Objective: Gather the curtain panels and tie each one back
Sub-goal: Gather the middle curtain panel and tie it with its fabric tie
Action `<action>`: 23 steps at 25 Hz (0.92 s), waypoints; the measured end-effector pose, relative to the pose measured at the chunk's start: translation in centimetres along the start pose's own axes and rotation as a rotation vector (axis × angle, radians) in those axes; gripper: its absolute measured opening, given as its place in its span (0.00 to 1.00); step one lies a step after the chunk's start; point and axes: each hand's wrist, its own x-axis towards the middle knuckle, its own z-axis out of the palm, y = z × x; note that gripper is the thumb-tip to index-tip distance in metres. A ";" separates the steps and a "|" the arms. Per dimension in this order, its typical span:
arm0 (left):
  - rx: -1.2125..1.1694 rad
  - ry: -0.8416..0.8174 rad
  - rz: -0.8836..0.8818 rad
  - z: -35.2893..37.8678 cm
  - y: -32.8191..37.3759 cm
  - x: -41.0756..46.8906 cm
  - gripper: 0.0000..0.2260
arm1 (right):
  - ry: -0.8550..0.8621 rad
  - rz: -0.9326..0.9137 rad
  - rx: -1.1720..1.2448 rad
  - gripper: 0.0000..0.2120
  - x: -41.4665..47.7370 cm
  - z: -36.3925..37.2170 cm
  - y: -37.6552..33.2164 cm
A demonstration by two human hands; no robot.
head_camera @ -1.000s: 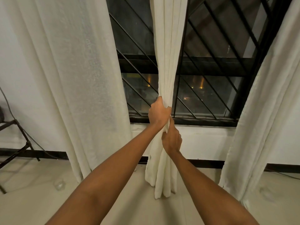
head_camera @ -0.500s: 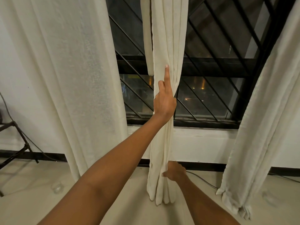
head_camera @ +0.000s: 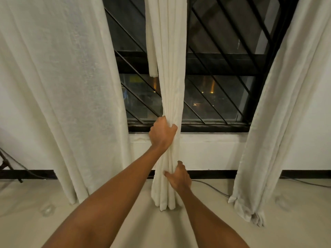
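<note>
A white middle curtain panel (head_camera: 168, 68) hangs bunched into narrow folds in front of the barred window. My left hand (head_camera: 162, 134) grips the bunch at sill height, fingers curled round it. Lower down, my right hand (head_camera: 179, 178) holds the same bunch near the skirting, thumb on the front and fingers round the right side. A short strip of white cloth (head_camera: 152, 51) hangs loose beside the panel's upper left. Wide white panels hang at the left (head_camera: 62, 97) and the right (head_camera: 279, 122).
A black window grille (head_camera: 223, 72) with slanted bars stands behind the curtains. A grey cable (head_camera: 211, 187) runs along the floor by the black skirting. A dark metal stand (head_camera: 7, 165) leans at the far left.
My left hand slid down from the raised, finger-extended pose and closed round the bunch at sill height. My right hand moved up a little along the lower folds.
</note>
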 end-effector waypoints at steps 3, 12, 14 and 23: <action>-0.142 -0.023 0.046 1.2 -2.0 -1.5 0.16 | 0.002 -0.015 -0.005 0.34 0.9 3.2 0.5; -0.225 -0.108 -0.044 7.3 -12.5 -6.4 0.12 | 0.168 0.001 -0.044 0.09 0.0 9.5 3.6; -0.209 -0.149 -0.098 8.1 -13.7 -7.4 0.10 | 0.177 0.008 -0.081 0.08 0.0 10.0 4.8; -0.038 -0.129 -0.062 9.4 -14.5 -9.9 0.12 | 0.046 0.103 -0.070 0.13 -0.6 14.3 8.7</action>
